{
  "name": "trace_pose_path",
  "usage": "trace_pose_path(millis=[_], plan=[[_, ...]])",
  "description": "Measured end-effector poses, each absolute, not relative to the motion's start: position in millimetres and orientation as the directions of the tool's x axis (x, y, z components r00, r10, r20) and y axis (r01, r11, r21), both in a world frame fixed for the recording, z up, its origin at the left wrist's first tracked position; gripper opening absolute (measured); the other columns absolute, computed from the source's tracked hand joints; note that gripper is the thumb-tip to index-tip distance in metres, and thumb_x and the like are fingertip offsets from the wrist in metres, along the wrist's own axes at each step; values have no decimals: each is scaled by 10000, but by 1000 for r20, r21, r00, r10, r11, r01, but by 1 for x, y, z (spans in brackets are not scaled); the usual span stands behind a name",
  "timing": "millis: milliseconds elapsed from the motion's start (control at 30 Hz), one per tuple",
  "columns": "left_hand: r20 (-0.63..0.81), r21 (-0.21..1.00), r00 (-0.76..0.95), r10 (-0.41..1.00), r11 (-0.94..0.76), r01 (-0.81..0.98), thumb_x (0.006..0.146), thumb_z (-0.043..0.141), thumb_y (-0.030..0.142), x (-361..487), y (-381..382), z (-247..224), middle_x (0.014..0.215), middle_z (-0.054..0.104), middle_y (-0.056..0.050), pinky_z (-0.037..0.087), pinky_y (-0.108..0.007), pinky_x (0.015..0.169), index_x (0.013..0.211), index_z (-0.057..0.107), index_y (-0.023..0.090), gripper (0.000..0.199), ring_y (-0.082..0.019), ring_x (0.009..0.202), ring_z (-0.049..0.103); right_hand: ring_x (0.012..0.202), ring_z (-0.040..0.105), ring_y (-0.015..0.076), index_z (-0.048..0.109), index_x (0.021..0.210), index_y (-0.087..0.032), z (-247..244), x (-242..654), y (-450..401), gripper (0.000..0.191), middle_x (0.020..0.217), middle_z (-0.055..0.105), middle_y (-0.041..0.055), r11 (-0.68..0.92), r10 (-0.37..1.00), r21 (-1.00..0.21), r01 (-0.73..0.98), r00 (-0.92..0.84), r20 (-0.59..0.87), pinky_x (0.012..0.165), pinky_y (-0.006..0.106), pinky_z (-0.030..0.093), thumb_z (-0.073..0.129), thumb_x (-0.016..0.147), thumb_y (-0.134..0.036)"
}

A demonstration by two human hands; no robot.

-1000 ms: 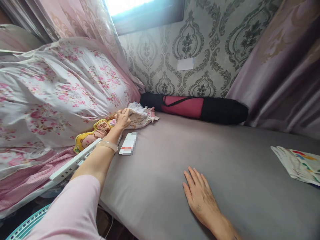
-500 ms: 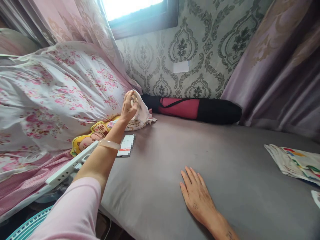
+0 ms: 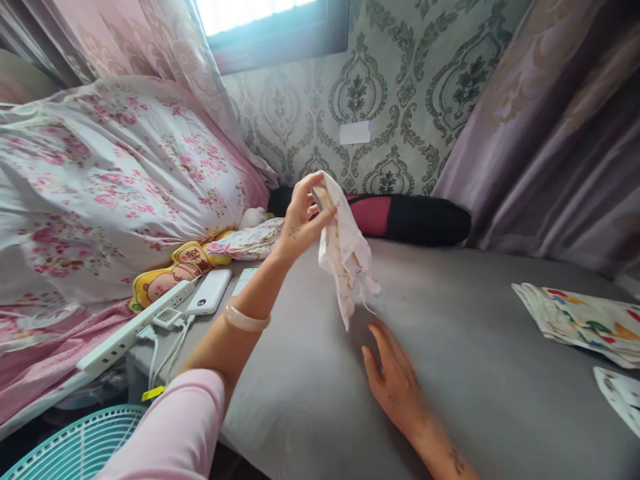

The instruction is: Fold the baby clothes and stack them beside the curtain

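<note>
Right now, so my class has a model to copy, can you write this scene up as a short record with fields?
Left-hand grip: holding a thin white patterned cloth near its top
Cloth: hanging down, crumpled; whether its tip touches the sheet is unclear
Right-hand grip: open, holding nothing, near the cloth's lower tip
Surface: smooth grey sheet
Far side: long black-and-maroon bag, lying along the wall
Right side: stack of folded white fabric with coloured patterns
Left side: long white plastic power strip; yellow printed cushion
</note>
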State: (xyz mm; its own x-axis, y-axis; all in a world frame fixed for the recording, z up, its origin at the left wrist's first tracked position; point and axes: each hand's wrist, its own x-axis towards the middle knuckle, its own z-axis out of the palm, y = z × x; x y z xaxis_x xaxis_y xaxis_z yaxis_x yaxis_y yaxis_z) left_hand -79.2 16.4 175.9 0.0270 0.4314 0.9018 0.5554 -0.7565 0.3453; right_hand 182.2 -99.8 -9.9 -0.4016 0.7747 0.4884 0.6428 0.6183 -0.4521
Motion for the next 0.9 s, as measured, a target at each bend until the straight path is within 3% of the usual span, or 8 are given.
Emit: trace_pose_path(millis=[133, 233, 400, 567, 667, 800, 900], plan=[[888, 318, 92, 450, -747, 583, 934, 527, 454, -34, -4, 162, 1522, 315, -93, 502, -376, 980, 1476, 286, 332, 605, -272, 1374, 375, 1384, 397, 236, 436, 1412, -220, 5, 188, -96, 432, 1489, 423, 110, 642, 756, -524, 559, -351, 553, 1114, 437, 399, 381, 995, -321], [881, 297, 123, 457, -737, 607, 963, 487, 391, -3, -22, 149, 1514, 308, -117, 444, -411, 1049, 1494, 233, 308, 594, -265, 1414, 307, 1418, 342, 253, 414, 1442, -274, 9, 190, -98, 450, 1548, 332, 78, 635, 768, -544, 548, -372, 521, 1130, 455, 371, 359, 1000, -337], [850, 394, 78, 521, -727, 562, 940, 521, 281, 35, -44, 132, 1494, 319, -130, 418, -424, 1077, 1475, 241, 277, 604, -257, 1392, 337, 1432, 312, 292, 360, 1486, -291, 6, 190, -100, 502, 1570, 287, 87, 592, 804, -570, 570, -364, 471, 1128, 513, 360, 379, 990, -363], [780, 557, 46, 624, -726, 404, 879, 498, 151, 44, -49, 125, 1462, 367, -133, 525, -316, 876, 1417, 353, 236, 564, -246, 1291, 440, 1402, 354, 303, 372, 1459, -261, 12, 193, -93, 519, 1509, 384, 120, 572, 804, -608, 551, -229, 549, 1114, 556, 353, 446, 962, -390], [741, 638, -5, 671, -702, 316, 827, 445, 69, 41, -46, 125, 1408, 441, -124, 519, -277, 814, 1353, 446, 219, 547, -231, 1233, 486, 1322, 455, 300, 432, 1404, -221, 18, 200, -87, 487, 1413, 493, 148, 571, 796, -642, 511, -156, 584, 1076, 529, 395, 466, 956, -410], [662, 736, -106, 742, -617, 278, 735, 394, 21, 32, -41, 124, 1225, 585, -85, 488, -274, 833, 1223, 562, 192, 544, -192, 1077, 565, 1110, 608, 272, 579, 1240, -181, 24, 210, -83, 415, 1197, 642, 138, 521, 799, -694, 497, 0, 601, 958, 436, 484, 513, 929, -449], [548, 823, -164, 820, -494, 282, 710, 375, 36, 22, -36, 123, 1031, 646, -47, 469, -239, 744, 1093, 627, 173, 478, -145, 865, 582, 874, 668, 243, 651, 1136, -169, 31, 219, -82, 465, 997, 703, 108, 358, 859, -791, 496, 157, 487, 797, 367, 529, 592, 855, -535]])
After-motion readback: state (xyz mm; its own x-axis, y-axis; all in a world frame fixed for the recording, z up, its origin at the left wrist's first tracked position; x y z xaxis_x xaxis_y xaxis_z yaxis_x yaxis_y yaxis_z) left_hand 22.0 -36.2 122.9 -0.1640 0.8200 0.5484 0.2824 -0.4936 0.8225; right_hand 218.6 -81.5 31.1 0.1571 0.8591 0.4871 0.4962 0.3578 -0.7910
